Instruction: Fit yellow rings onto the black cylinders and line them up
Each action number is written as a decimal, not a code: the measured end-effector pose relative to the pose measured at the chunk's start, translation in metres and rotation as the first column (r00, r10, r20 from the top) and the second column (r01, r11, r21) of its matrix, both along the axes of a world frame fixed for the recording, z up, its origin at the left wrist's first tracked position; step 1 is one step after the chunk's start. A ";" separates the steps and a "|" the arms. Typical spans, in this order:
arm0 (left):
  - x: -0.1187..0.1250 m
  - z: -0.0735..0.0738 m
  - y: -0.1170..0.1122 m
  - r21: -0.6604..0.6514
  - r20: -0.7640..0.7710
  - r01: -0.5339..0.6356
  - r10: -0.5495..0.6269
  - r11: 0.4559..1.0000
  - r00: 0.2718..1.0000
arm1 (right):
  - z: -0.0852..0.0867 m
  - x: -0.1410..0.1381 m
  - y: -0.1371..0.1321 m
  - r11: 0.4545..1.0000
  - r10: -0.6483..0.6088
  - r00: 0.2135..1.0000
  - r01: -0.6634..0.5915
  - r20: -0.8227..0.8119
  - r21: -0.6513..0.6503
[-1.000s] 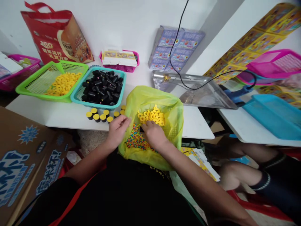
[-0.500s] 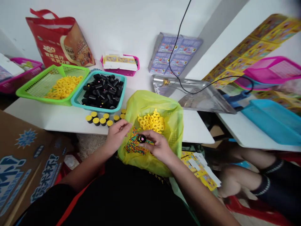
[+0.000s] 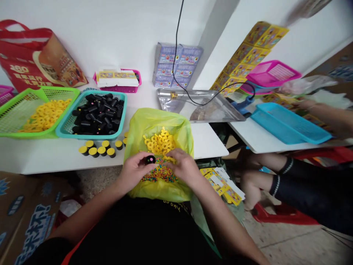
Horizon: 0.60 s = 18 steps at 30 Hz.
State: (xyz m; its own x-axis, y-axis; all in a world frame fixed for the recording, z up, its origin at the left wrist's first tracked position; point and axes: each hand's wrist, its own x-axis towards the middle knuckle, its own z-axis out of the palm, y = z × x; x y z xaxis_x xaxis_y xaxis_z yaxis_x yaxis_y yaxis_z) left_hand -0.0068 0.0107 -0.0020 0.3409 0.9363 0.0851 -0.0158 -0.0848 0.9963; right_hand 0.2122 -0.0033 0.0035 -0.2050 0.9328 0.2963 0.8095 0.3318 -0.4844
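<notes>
Black cylinder (image 3: 150,159) with a pink dot on its end, that's the piece you've got going: it's clamped between the thumb and fingers of your left hand (image 3: 135,169), up over the left side of the lined basket (image 3: 165,114), toward its front edge. Your right hand (image 3: 184,167) is just beside it with the fingertips bunched next to a bit of yellow; honestly can't tell if you're pinching that or just near it. Below your hands there's a heap of coloured beads (image 3: 162,173) along the basket's front edge, and yellow rings (image 3: 160,142) piled toward the back. Progress-wise, I'd count the yellow-topped cylinders (image 3: 102,151) as your done ones, a small cluster near the front edge of the table (image 3: 57,158), left of the lined basket. The one in your hand looks like work in progress, no yellow top that I can make out on it. Plenty left imo: the blue basket (image 3: 124,110) behind that cluster is heaped with loose black pieces (image 3: 100,116), and the green basket (image 3: 35,135) at the table's left end has more yellow parts (image 3: 46,113) piled in its right half.
</notes>
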 end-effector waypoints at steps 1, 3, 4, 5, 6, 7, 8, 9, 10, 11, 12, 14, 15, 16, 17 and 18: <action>-0.001 0.000 0.001 -0.071 0.016 -0.019 0.020 0.997 1.000 | 0.005 0.007 0.004 0.998 -0.066 0.987 0.068 0.145 -0.010; -0.002 0.002 0.002 -0.155 0.014 -0.030 0.032 0.987 0.999 | 0.013 0.014 0.012 0.989 -0.109 0.909 0.138 0.402 -0.044; -0.003 0.002 0.002 -0.169 0.006 -0.030 0.031 0.985 0.999 | 0.015 0.013 0.015 0.987 -0.078 0.864 0.136 0.498 -0.081; -0.004 0.002 0.003 -0.175 -0.003 -0.024 0.024 0.984 1.000 | 0.016 0.010 0.017 0.984 -0.030 0.824 0.122 0.565 -0.126; -0.004 0.002 0.003 -0.177 -0.011 -0.019 0.017 0.984 1.000 | 0.015 0.005 0.018 0.980 0.020 0.794 0.106 0.608 -0.170; -0.004 0.002 0.002 -0.178 -0.018 -0.017 0.014 0.984 1.000 | 0.012 0.000 0.020 0.975 0.056 0.773 0.095 0.632 -0.203; -0.005 0.002 0.002 -0.177 -0.022 -0.018 0.014 0.984 1.000 | 0.010 -0.005 0.020 0.971 0.074 0.762 0.093 0.643 -0.222; -0.005 0.001 0.002 -0.175 -0.024 -0.021 0.017 0.984 1.000 | 0.006 -0.009 0.021 0.969 0.078 0.760 0.095 0.646 -0.228; -0.006 0.001 0.003 -0.173 -0.025 -0.022 0.018 0.985 1.000 | 0.004 -0.011 0.022 0.969 0.075 0.763 0.096 0.642 -0.228; -0.006 0.000 0.003 -0.171 -0.027 -0.020 0.016 0.985 1.000 | 0.001 -0.012 0.023 0.969 0.071 0.770 0.096 0.634 -0.226; -0.006 0.000 0.003 -0.170 -0.029 -0.017 0.012 0.985 1.000 | 0.000 -0.012 0.024 0.970 0.067 0.777 0.095 0.626 -0.222; -0.005 0.002 0.003 -0.173 -0.033 -0.004 -0.002 0.985 0.999 | -0.002 -0.008 0.024 0.973 0.056 0.796 0.091 0.603 -0.210; -0.004 0.003 0.004 -0.177 -0.036 0.005 -0.012 0.984 0.999 | -0.003 -0.006 0.024 0.976 0.047 0.803 0.090 0.594 -0.200; -0.003 0.004 0.004 -0.181 -0.038 0.018 -0.025 0.983 0.999 | -0.003 -0.004 0.024 0.979 0.028 0.816 0.095 0.577 -0.182; -0.001 0.006 0.004 -0.185 -0.040 0.033 -0.041 0.982 0.998 | -0.004 -0.002 0.023 0.982 -0.006 0.840 0.108 0.542 -0.157; 0.001 0.007 0.004 -0.188 -0.043 0.049 -0.058 0.981 0.997 | -0.004 -0.001 0.022 0.984 -0.056 0.876 0.130 0.479 -0.122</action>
State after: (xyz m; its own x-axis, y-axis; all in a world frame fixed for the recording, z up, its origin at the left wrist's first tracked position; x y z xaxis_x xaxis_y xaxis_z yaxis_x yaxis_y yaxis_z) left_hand -0.0058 0.0148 0.0054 0.3903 0.9145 -0.1071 0.0332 0.1023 0.9942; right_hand 0.2114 0.0186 -0.0010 -0.1960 0.9796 0.0450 0.9772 0.1990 -0.0737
